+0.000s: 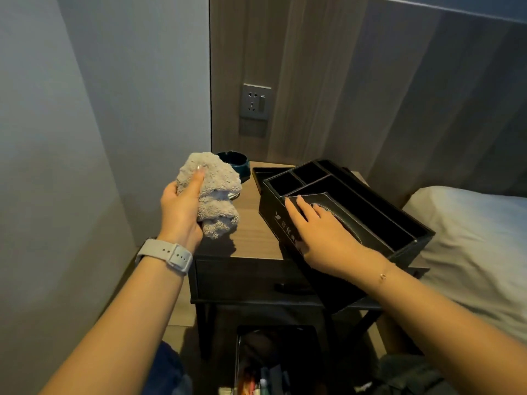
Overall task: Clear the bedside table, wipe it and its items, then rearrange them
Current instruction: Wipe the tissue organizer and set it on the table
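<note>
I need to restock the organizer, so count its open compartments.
3 show in the black organizer: two small ones side by side at its far left end, and one long one along its far side. The right hand may hide more.

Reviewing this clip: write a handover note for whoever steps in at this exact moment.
Left hand grips the grey cloth above the bedside table. Right hand lies flat, fingers straight, on the tissue lid of the black organizer, which stands tilted across the table's right side. The dark ashtray sits at the back left corner.
Done: cannot tell from this view what has been wiped.
Left: clearing is unfinished, since organizer and ashtray are on the table; then wipe top and items, and rearrange.
</note>
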Demonstrator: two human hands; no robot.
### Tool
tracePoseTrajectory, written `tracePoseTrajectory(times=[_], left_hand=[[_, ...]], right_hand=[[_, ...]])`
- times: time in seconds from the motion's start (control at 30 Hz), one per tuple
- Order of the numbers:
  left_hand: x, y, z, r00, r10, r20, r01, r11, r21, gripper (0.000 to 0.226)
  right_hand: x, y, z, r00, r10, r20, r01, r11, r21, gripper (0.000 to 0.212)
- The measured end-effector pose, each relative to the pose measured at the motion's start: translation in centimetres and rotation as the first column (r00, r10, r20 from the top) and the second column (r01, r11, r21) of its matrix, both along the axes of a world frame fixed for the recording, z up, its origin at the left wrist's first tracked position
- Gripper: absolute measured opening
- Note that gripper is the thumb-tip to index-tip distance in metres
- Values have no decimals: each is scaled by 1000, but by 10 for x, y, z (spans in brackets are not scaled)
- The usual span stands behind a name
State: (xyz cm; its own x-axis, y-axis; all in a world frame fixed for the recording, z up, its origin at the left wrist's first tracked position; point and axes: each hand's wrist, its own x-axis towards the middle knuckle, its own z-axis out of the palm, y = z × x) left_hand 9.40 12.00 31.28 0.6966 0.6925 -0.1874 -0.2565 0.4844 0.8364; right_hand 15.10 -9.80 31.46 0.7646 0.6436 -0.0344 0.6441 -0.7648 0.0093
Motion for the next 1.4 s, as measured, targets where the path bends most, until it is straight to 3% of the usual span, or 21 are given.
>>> tracePoseTrajectory(times=[0.2, 0.33, 0.43, 0.5, 0.6, 0.67, 0.73, 0.83, 0.97, 1.07, 1.17, 1.27, 1.37, 1.4], left_hand=[[21, -9, 0, 999, -49, -4, 48, 972, 231, 18], [49, -15, 5, 996, -77, -44, 88, 857, 509, 19], [90, -25, 6, 983, -108, -151, 181, 750, 637, 14], [118, -35, 5, 959, -183, -215, 280, 725, 629, 16], [148, -50, -5, 868, -384, -316, 497, 691, 525, 20], [156, -56, -12, 786, -528, -320, 617, 648, 447, 49], [157, -59, -21, 769, -585, -260, 636, 651, 415, 61], [148, -68, -29, 771, -619, -153, 620, 673, 403, 42], [120, -72, -41, 750, -655, -95, 626, 655, 424, 36], [80, -83, -49, 856, -481, -190, 512, 740, 435, 30], [46, -88, -61, 898, -368, -243, 441, 749, 495, 24], [31, -86, -56, 889, -392, -236, 458, 763, 456, 14], [45, -74, -38, 914, -358, -192, 405, 786, 466, 21], [55, -70, -31, 926, -314, -210, 377, 779, 501, 20]], right_hand=[[21, -85, 15, 954, 250, -164, -252, 968, 9, 87], [40, -112, 26, 877, 279, -391, -200, 952, 232, 79], [46, -98, 28, 941, 224, -252, -100, 900, 425, 49], [49, -84, 21, 995, 6, -100, 35, 915, 402, 58], [47, -71, 1, 973, -224, 60, 198, 937, 289, 71], [46, -70, -6, 968, -229, 101, 192, 938, 289, 80], [49, -70, -5, 981, -182, 72, 156, 950, 270, 93], [51, -71, -3, 992, -121, 32, 111, 969, 221, 109], [57, -72, -6, 992, -91, 84, 75, 980, 183, 112], [67, -77, -2, 996, -30, 84, 13, 982, 190, 114], [77, -86, 6, 998, 68, 5, -67, 972, 226, 107], [86, -88, 8, 994, 108, -27, -84, 887, 454, 79], [110, -93, 9, 959, -143, 243, -25, 816, 578, 56], [120, -95, 11, 945, -213, 247, 34, 818, 574, 48]])
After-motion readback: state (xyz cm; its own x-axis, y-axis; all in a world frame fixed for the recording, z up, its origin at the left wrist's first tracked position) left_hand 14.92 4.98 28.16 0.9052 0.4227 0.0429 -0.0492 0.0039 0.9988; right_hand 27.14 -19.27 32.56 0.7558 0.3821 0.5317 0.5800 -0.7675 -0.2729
